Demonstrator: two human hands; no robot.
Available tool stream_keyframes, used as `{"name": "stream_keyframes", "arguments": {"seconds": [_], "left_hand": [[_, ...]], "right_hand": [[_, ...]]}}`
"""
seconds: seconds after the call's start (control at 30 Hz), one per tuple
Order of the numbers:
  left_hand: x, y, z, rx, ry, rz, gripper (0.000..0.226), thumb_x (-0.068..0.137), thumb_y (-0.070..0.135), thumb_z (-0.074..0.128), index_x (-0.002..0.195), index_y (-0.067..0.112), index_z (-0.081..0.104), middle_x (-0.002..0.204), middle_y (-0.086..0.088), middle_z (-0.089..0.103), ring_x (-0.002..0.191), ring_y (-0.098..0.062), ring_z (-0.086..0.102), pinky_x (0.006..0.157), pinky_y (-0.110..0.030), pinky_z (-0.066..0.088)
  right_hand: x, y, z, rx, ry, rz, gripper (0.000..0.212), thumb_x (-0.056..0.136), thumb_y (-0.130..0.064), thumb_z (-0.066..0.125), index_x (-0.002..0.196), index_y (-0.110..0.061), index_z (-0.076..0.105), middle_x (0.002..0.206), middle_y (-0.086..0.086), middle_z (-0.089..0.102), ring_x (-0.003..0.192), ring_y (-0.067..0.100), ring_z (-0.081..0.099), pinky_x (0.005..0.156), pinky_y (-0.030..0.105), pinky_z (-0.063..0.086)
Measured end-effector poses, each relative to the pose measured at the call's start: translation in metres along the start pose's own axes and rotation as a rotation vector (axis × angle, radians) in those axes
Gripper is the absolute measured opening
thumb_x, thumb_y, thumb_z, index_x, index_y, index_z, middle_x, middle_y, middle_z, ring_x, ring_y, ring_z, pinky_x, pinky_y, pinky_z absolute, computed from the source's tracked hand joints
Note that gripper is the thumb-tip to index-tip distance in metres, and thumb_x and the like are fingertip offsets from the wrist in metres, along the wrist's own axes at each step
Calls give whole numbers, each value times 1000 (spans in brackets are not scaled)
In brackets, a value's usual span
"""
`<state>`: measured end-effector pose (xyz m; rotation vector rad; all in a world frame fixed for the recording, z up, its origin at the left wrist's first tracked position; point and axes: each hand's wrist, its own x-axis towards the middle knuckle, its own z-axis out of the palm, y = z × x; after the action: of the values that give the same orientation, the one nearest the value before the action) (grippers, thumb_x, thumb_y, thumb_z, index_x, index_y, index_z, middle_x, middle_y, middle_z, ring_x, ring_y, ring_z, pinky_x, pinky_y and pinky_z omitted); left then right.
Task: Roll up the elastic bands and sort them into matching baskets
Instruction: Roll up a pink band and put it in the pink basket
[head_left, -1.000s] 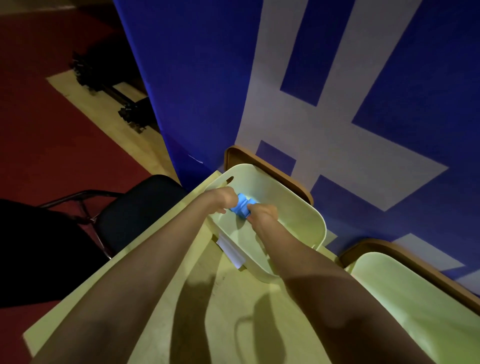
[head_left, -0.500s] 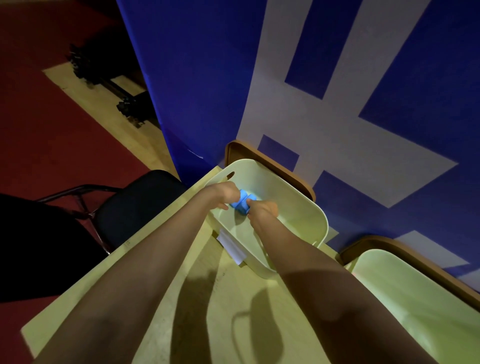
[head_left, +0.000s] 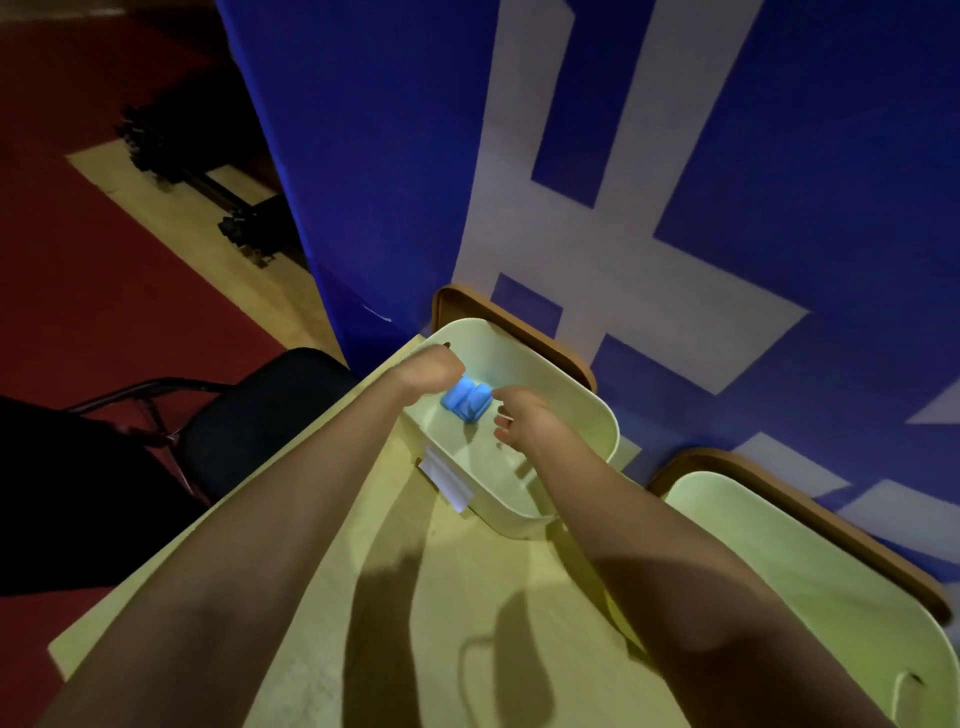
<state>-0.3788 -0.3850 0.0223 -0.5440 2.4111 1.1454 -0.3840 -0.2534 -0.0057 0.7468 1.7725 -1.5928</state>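
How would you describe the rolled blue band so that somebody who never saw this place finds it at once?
In front of the blue and white wall stands a pale table. Of its two cream baskets, look into the left basket, not the right basket. The rolled blue band is there between the left hand and the right hand, the only bright blue thing inside.

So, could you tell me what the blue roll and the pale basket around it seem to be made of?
The blue roll looks like soft matte elastic, rubber or fabric: rounded, bulging folds, no shine. The pale basket looks like smooth moulded plastic: thin seamless walls, rounded corners, slight sheen.
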Motion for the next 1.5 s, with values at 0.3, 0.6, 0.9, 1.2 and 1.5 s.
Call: {"name": "stream_keyframes", "arguments": {"seconds": [0.3, 0.6, 0.9, 1.2, 1.5], "left_hand": [[-168, 59, 12, -405, 28, 280, 24, 95, 12, 52, 118, 8, 59, 104, -5, 60, 101, -15, 58, 81, -18, 47], [-338, 118, 136, -540, -94, 669, 15, 91, 9, 60, 101, 20, 64, 103, -1, 66, 100, -15, 62, 82, -22, 49], [-419, 95, 307, -636, -208, 742, 25, 87, 1, 62, 92, 25, 66, 96, 3, 71, 94, -14, 65, 87, -21, 49], [-376, 0, 431, 12, -115, 699, 21, 79, 2, 67, 94, 17, 66, 92, 4, 61, 87, -21, 62, 80, -28, 51], [-361, -48, 466, 151, 8, 779, 11, 76, 20, 67, 85, 15, 61, 84, -7, 67, 85, -27, 61, 74, -34, 44]], "right_hand": [[-148, -5, -107, 150, -91, -413, 10, 92, -17, 57, 84, -22, 60, 97, 14, 64, 86, 13, 58, 82, 31, 46], [-314, 111, -261, 300, 159, -874, 12, 90, -12, 61, 99, -20, 64, 100, 7, 67, 95, 18, 64, 89, 31, 49], [-373, 288, -385, 336, 527, -926, 12, 89, -5, 61, 98, -11, 66, 99, 9, 69, 92, 17, 63, 85, 29, 49], [-310, 415, -397, 99, 479, -802, 24, 89, 0, 60, 100, -20, 66, 102, -1, 69, 88, -3, 60, 76, 9, 44], [-227, 468, -356, -449, 517, -880, 58, 69, -11, 49, 126, -15, 59, 129, 5, 52, 124, 18, 42, 110, 27, 26]]}}
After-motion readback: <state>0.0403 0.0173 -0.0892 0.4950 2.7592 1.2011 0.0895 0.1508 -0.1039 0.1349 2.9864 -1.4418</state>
